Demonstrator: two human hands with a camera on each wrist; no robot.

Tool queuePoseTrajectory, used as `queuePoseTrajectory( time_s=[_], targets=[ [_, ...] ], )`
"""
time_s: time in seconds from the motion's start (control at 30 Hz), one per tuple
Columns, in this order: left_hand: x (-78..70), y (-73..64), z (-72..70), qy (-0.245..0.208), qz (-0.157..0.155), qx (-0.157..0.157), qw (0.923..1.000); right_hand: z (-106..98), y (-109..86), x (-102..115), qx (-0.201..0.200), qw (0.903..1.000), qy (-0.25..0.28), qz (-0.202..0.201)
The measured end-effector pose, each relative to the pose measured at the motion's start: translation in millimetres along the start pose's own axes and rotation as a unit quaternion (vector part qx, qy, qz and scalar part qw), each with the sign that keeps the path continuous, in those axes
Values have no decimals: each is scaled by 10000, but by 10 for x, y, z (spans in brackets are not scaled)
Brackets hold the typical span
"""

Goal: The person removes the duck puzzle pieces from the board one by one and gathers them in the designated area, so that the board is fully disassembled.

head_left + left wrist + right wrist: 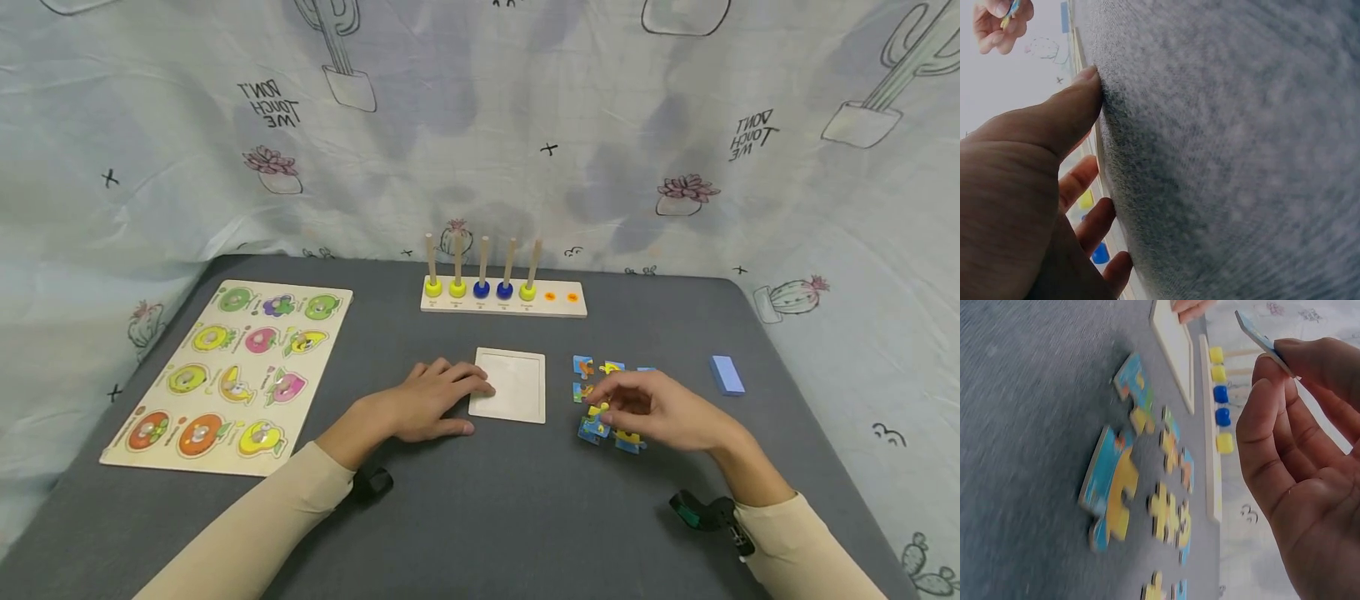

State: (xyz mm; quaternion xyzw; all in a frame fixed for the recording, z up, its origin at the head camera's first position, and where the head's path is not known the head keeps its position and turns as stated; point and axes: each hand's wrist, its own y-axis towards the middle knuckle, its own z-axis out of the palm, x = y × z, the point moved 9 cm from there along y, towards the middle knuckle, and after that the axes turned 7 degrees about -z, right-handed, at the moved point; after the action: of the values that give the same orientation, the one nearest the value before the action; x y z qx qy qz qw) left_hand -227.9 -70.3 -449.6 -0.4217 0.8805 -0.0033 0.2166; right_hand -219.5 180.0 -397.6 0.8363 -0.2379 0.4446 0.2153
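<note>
My right hand (660, 410) pinches a thin jigsaw piece (1265, 344) between thumb and fingertips, raised above the table in the right wrist view. Below and around this hand lie several loose blue and yellow jigsaw pieces (1110, 487), partly hidden by the hand in the head view. Across the table my left hand (438, 402) rests with fingers extended, its fingertips touching the left side of a shallow square wooden tray (517, 387). Its thumb lies on the grey cloth in the left wrist view.
Behind the tray stands a wooden peg board (502, 310) with yellow and blue rings on upright pegs. A fruit puzzle board (123, 454) lies at the left. At the right is a blue block (727, 375). A printed curtain (480, 125) hangs behind the grey table.
</note>
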Motion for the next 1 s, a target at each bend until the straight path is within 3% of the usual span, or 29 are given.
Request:
queuePoseTrajectory(
  time_s=[0.23,0.6,1.0],
  targets=[
    [-16,27,1,122,80,-68,9999,-130,-175,-40,-128,9999,-79,31],
    [-6,-8,6,172,32,-41,9998,-144,-416,-46,-130,9999,-89,38],
    [-44,-15,-17,159,159,59,9997,-274,-769,-293,-345,9973,-417,498]
  ],
)
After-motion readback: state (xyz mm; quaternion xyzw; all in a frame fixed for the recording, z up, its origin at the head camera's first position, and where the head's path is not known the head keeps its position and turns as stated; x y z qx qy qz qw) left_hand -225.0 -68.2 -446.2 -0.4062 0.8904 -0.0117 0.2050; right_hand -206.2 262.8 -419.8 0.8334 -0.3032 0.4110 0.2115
